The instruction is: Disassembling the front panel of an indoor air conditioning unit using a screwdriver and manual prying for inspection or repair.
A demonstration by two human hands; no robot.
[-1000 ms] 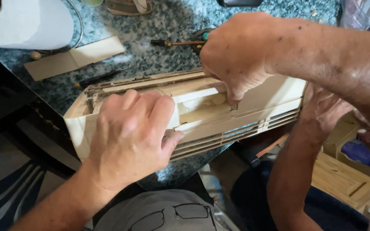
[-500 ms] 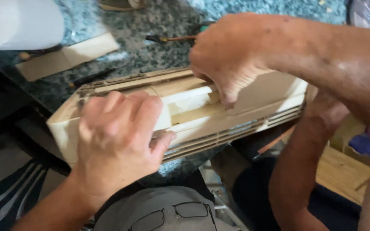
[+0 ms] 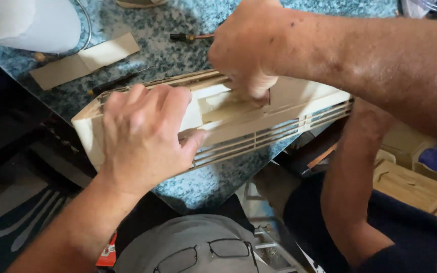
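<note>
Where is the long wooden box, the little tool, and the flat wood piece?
long wooden box (image 3: 299,108), head view, pale side wall.
little tool (image 3: 188,37), head view, dark handle.
flat wood strip (image 3: 84,61), head view, its middle.

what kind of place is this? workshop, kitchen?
Probably a home hobby bench: a slatted wooden model frame held by both hands on a speckled stone countertop, a small hand tool and wood offcuts beside it.

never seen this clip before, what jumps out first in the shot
A long pale wooden frame with slatted sides lies across the speckled blue-green table, mid-picture. The left hand clamps over its near end while the right hand presses down into its open middle. Behind, on the table, lie a flat cardboard piece and a small tool.
</note>
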